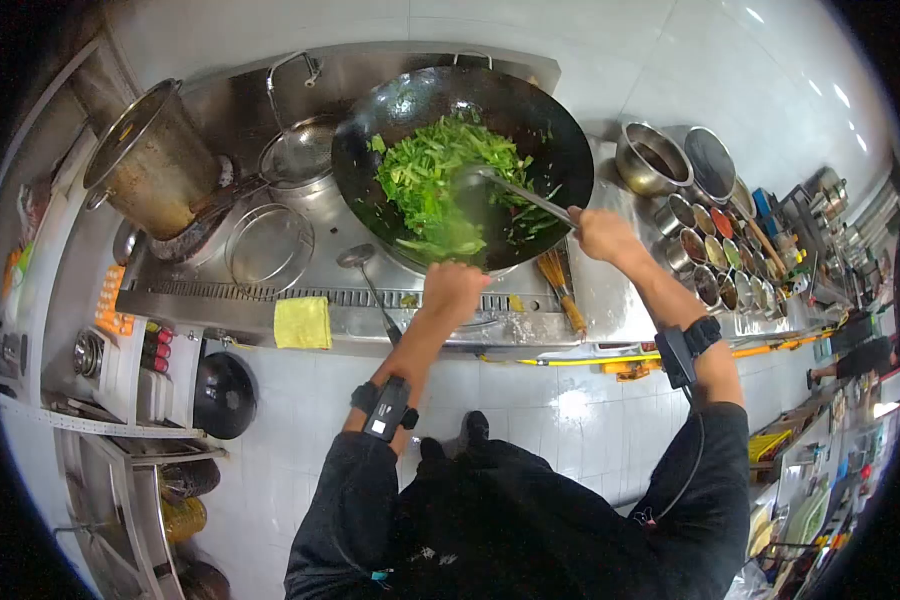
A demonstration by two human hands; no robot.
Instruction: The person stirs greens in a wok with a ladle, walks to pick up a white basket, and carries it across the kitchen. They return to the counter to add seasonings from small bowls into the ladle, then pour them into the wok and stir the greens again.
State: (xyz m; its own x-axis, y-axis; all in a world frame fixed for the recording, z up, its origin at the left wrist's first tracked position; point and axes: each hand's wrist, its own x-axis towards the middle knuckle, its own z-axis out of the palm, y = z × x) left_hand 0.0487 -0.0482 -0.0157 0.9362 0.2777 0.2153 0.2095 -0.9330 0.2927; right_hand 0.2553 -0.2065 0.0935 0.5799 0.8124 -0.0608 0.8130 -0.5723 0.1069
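Observation:
A large black wok [370, 195] sits on the stove, holding chopped green leafy vegetables [440, 175]. My right hand [605, 238] is wrapped round the handle of a metal ladle [520, 190]. The ladle's bowl is over the greens and partly blurred. At the wok's near rim, my left hand [457, 290] is closed on its edge; whatever handle is there is hidden under the fingers. Some greens near that hand are smeared by motion. A bamboo wok brush [562, 290] lies right of the wok, and a second ladle [370, 285] rests to the left.
A tall stockpot [155, 160] stands at the left rear. Strainers [270, 245] and a yellow cloth [302, 323] are on the steel stove top. Metal bowls [655, 160] and several seasoning pots [705, 250] stand on the right. Another person [865, 355] is at the far right.

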